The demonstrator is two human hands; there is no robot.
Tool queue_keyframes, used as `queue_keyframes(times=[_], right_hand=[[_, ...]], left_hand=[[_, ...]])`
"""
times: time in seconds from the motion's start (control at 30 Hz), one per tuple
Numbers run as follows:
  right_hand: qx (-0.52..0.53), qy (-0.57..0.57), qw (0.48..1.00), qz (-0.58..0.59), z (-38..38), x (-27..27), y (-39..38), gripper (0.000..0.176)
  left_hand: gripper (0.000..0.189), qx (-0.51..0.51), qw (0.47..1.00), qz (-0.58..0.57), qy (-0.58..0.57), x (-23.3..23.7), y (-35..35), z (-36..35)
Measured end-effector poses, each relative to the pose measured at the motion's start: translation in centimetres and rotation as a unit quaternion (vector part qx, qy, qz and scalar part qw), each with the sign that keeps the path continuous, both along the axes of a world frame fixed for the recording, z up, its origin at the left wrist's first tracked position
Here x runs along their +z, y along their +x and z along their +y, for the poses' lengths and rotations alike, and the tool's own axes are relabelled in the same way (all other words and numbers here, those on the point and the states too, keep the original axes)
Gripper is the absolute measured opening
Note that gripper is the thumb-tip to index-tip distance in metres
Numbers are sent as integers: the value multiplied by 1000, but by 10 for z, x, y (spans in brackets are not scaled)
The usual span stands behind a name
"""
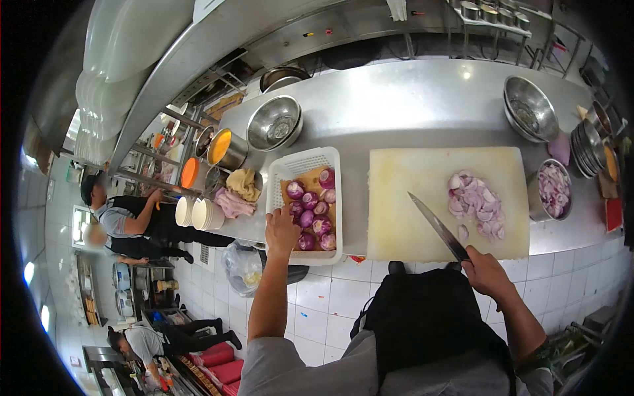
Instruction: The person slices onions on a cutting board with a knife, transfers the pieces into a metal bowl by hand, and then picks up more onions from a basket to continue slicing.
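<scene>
Head view: a commercial kitchen seen from above, with a long steel counter (409,99) running across the frame and a white tiled front below it. A pale board (409,198) lies on the counter in front of the person, and a heap of slices (474,204) of purple onion sits on its right half. Just right of the board stands a steel bowl (553,191) holding more cut onion.

The right hand (485,270) is at the board's near edge, fist closed around the handle of a knife (436,224). Its blade slants up and left over the bare middle of the board, clear of the slices.

Left of the board, just beside it, sits a white basket (304,165) with peeled whole onions (310,211) gathered in its near right part. The left hand (282,231) reaches into the basket from the near side, fingers bent down onto the onions. It seems to touch them, but whether it has closed on one I cannot tell, as the fingertips are hidden.

Behind the basket stand an empty bowl (274,122) and a pot (224,146) of orange sauce; crumpled cloths (241,191) and stacked white dishes (198,212) lie to its left. Nested bowls (528,109) rest at the far right. Two co-workers (125,218) stand on the floor at the left
</scene>
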State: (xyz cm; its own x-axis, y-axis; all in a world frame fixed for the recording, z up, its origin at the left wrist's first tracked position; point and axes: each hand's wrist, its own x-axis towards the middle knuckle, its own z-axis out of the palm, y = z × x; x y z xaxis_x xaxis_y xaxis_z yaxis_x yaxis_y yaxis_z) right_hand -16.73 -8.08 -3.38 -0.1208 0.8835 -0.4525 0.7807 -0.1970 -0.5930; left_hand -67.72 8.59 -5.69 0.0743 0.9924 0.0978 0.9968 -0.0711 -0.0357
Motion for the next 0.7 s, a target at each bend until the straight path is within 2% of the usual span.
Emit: queue_keyframes(times=[0.13, 0.17, 0.23, 0.27, 0.33, 0.4, 0.43, 0.5, 0.6, 0.7], right_hand=[[11, -13, 1000, -19, 4, -12, 6, 27], [5, -11, 1000, -12, 2, -16, 12, 27], [-15, -4, 1000, -6, -3, -25, 27, 28], [-27, 4, 1000, -16, -4, -25, 32, 28], [-44, 13, 998, -42, -2, -24, 40, 28], [-38, 49, 997, -49, 2, -31, 46, 28], [-36, 68, 996, -52, 2, -29, 48, 28], [-23, 61, 995, -80, 3, -8, 44, 26], [-2, 36, 995, -89, -6, 21, 41, 23], [29, -5, 991, -128, -18, 36, 34, 22]], left_hand=[[41, -7, 990, -67, 123, -23, -26, 2], [44, 50, 977, -176, 108, -8, -12, -4], [50, 154, 905, -390, 65, 47, 43, -21], [50, 70, 887, -456, 33, 51, 66, -25], [51, -47, 769, -636, -45, 13, 127, -32], [55, -61, 737, -655, -152, 4, 213, -45], [52, -77, 702, -680, -195, -16, 244, -47], [40, -89, 746, -616, -237, -21, 288, -49], [24, -225, 857, -463, -14, -39, 294, -52], [11, -208, 835, -509, -32, -52, 292, -58]])
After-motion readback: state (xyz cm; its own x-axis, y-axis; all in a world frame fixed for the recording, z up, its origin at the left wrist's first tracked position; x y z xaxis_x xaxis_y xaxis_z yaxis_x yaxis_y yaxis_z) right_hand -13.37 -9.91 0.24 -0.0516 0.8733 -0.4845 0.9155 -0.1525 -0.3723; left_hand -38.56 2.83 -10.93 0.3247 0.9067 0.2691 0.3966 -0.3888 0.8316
